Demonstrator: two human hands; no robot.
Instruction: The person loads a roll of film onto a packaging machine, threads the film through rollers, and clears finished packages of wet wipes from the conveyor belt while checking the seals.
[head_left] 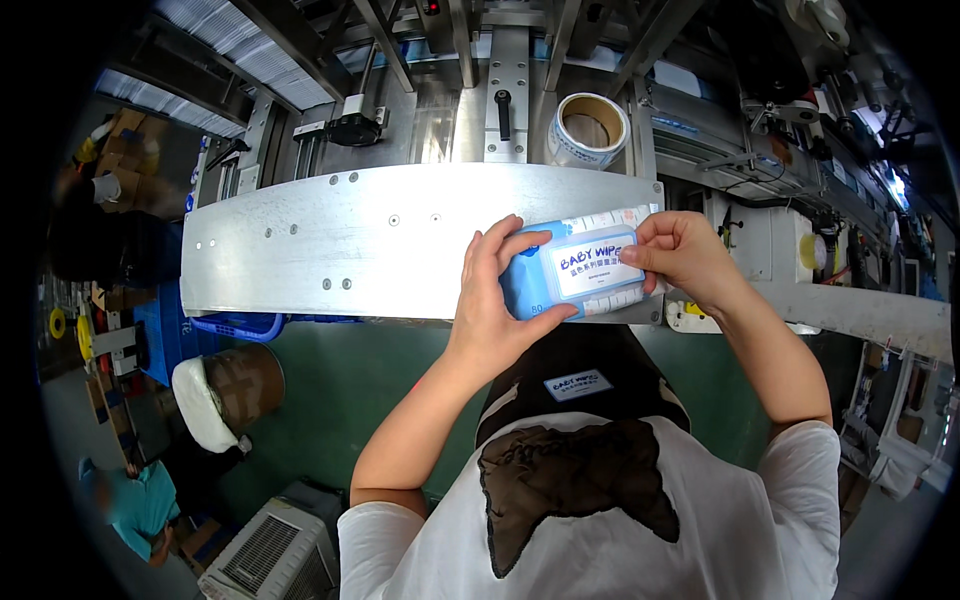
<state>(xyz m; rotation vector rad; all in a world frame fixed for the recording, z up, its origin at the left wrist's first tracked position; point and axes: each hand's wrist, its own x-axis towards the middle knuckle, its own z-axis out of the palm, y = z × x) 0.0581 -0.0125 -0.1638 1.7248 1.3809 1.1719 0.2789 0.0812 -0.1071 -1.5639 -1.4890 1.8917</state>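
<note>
A soft blue-and-white pack of wet wipes [533, 284] is held just above the front right part of a metal plate. My left hand [492, 290] grips its left end, thumb along the near side and fingers over the far side. On the pack's top lies a white, blue-edged label [590, 275]. The thumb and forefinger of my right hand [685, 255] are pinched together at the label's right edge, over the pack's right end. Whether that edge is lifted or stuck down I cannot tell. A similar label [577, 385] lies on the dark cloth over my lap.
The bare metal plate [300, 240] stretches left, with a blue basket [240, 326] under its edge. A roll of labels [588, 130] stands behind it, near a black clamp lever [503, 115]. Machine rails [850, 312] run right. A drum stool [245, 385] and a person [140, 505] are at lower left.
</note>
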